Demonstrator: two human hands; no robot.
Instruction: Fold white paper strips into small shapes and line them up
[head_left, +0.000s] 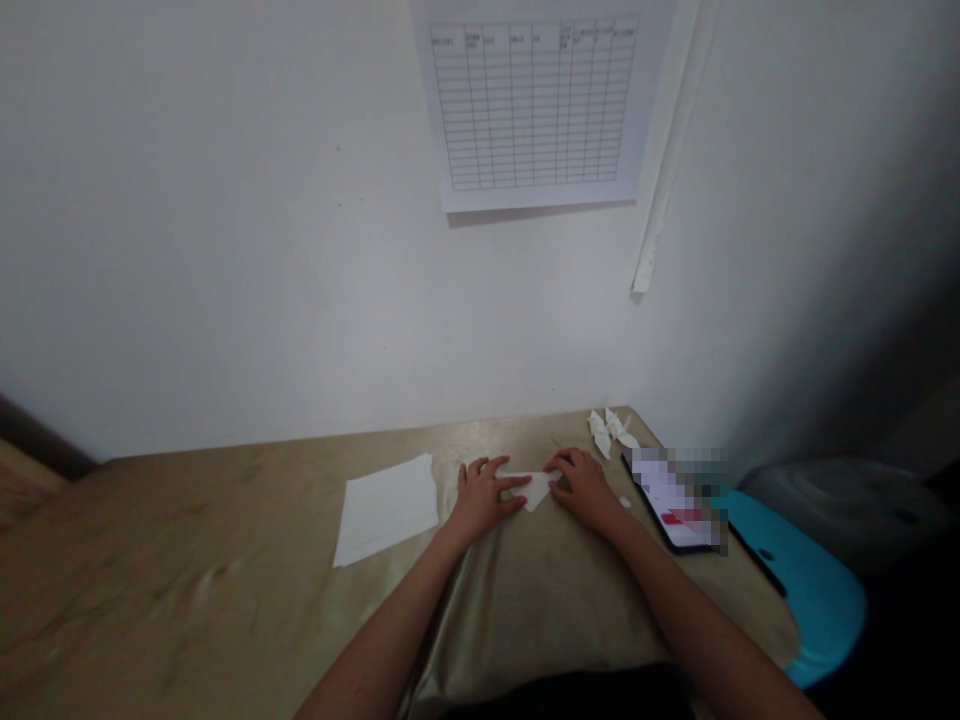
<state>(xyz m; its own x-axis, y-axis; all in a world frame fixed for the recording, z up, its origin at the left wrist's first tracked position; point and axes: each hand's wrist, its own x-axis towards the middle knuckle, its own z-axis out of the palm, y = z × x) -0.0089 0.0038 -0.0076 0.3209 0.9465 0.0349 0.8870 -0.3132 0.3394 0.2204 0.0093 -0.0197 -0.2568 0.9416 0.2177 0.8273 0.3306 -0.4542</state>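
A small folded piece of white paper lies on the tan cloth-covered table, shaped like a triangle pointing toward me. My left hand rests on its left side with fingers spread and pressed flat. My right hand presses down on its right side, fingers curled over the paper's edge. Both hands touch the paper; part of it is hidden under them.
A stack of plain white sheets lies left of my hands. Several small folded paper figures sit at the table's far right corner. A phone lies to the right. A blue stool stands beside the table. A printed grid chart hangs on the wall.
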